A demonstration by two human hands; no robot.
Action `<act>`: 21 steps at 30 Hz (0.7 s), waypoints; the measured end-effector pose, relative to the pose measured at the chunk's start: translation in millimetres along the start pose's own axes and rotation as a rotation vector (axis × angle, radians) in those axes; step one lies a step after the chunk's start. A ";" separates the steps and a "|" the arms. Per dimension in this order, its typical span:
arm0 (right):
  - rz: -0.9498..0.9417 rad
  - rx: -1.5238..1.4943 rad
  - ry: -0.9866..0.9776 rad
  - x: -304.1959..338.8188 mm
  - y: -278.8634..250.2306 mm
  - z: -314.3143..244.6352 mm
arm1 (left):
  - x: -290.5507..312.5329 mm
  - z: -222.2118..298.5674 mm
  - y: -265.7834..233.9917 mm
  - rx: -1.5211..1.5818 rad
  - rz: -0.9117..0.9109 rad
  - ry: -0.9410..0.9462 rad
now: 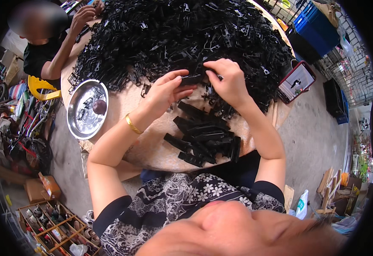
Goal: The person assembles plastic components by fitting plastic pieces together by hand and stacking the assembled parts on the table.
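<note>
My left hand (pixel 165 93) holds a black plastic piece (pixel 191 80) between the thumb and fingers, above the near edge of the big heap. Just right of it, my right hand (pixel 229 81) is closed in a pinch, its thumb and forefinger at the piece's far right end. Whatever lies between those fingertips blends into the dark heap behind. A large heap of small black plastic parts (pixel 173 38) covers the far side of the table. Closer to me, several longer black pieces (pixel 203 132) lie in a loose pile.
A round metal tray (pixel 70 121) with small black parts and a dark round object (pixel 99 106) sits at left. A phone (pixel 297 82) leans at the table's right edge. Another person's hand (pixel 84 17) works at far left. Blue crates (pixel 316 27) stand beyond the right edge.
</note>
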State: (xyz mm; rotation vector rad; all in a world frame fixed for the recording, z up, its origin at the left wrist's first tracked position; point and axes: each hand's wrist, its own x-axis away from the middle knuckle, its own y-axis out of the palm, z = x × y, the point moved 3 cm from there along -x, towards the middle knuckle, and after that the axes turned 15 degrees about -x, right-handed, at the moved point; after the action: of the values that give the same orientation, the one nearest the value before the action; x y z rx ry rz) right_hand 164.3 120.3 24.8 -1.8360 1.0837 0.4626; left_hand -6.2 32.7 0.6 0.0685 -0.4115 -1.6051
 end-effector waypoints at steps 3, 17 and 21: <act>0.178 -0.659 0.429 5.1 -4.7 9.2 | 0.0 -0.3 2.1 -0.008 0.021 -0.001; -0.037 -0.828 0.490 13.0 11.4 -16.2 | 0.2 -4.8 3.4 -0.064 0.039 0.075; 0.008 -0.484 0.104 8.1 7.1 -24.0 | 4.1 2.5 5.8 -0.202 0.102 0.123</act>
State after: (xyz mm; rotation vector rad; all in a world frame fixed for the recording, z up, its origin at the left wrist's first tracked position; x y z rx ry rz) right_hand 159.7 94.5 27.6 -2.2983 1.1162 0.6859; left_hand -1.7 29.2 5.5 -0.0077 -0.1536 -1.5245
